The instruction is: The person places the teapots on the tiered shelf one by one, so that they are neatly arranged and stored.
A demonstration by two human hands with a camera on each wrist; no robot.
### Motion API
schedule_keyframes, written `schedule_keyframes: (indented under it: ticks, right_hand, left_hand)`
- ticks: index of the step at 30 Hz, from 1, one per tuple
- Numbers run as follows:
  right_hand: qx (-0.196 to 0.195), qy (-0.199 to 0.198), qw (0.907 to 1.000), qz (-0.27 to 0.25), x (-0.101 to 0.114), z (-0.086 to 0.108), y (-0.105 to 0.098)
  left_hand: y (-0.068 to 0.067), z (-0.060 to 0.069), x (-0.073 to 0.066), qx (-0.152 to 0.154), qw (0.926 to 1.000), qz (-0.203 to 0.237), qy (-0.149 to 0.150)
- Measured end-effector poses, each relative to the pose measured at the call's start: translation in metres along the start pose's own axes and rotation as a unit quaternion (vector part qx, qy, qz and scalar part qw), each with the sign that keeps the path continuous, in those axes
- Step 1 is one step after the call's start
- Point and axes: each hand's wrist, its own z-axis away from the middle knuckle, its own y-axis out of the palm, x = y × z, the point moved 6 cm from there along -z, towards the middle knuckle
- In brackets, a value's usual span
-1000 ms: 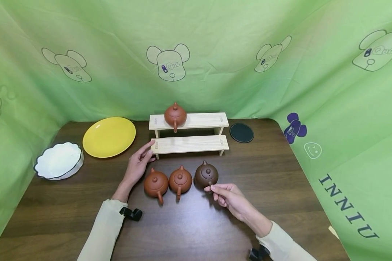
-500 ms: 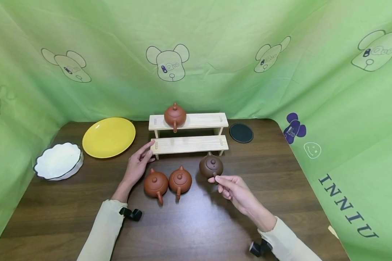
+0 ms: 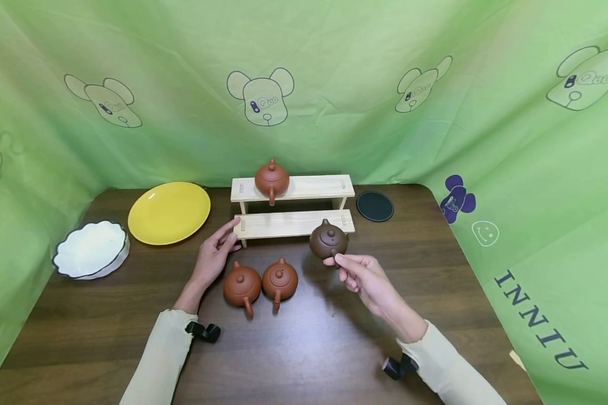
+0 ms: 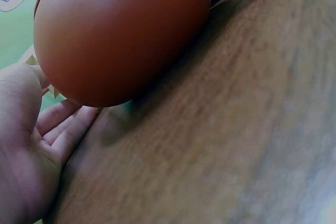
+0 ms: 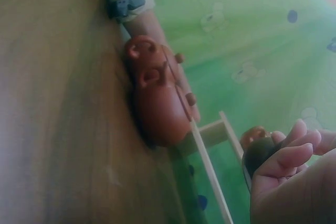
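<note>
Pinching the dark teapot [image 3: 327, 242] by its handle [image 3: 333, 253], just right of centre, the right hand [image 3: 363, 278] points toward the upper left, fingers curled. Probably light, rigid and breakable, the pot is best held there, level. Left of centre, the left hand's [image 3: 214, 257] extended fingers touch the lower shelf [image 3: 284, 225].

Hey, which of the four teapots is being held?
The dark brown teapot, pinched in the right hand. The other three are reddish brown: one teapot on the upper shelf, two teapots on the table.
</note>
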Motion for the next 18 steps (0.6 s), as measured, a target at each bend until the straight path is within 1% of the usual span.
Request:
schedule_keyframes:
  ticks: [4,5,8,11,12,15,18]
  right_hand:
    - [-0.012,-0.007,0.9999,-0.01,0.006,-0.007,0.001]
    - [-0.014,-0.009,0.9998,-0.013,0.008,-0.009,0.001]
    - [-0.023,-0.019,0.9994,-0.017,0.012,-0.016,0.002]
    - [-0.033,-0.03,0.9987,-0.025,0.017,-0.024,0.002]
    - [-0.036,-0.035,0.9983,-0.03,0.018,-0.027,0.003]
    - [-0.043,-0.051,0.9969,-0.042,0.024,-0.034,0.004]
    - [-0.05,-0.065,0.9952,-0.053,0.03,-0.041,0.007]
  left_hand:
    - [0.0,0.0,0.0,0.0,1.0,0.003,0.009]
    - [-0.001,0.0,0.001,-0.005,0.9999,0.004,0.011]
    - [-0.002,0.0,0.001,-0.003,0.9999,-0.002,0.016]
    - [-0.002,0.0,0.002,-0.005,1.0,-0.003,0.007]
    - [-0.002,0.0,0.001,0.0,1.0,-0.005,0.003]
    - [-0.001,0.0,0.001,0.002,0.9999,-0.007,-0.009]
    - [-0.001,0.0,0.0,0.005,0.9999,-0.008,-0.014]
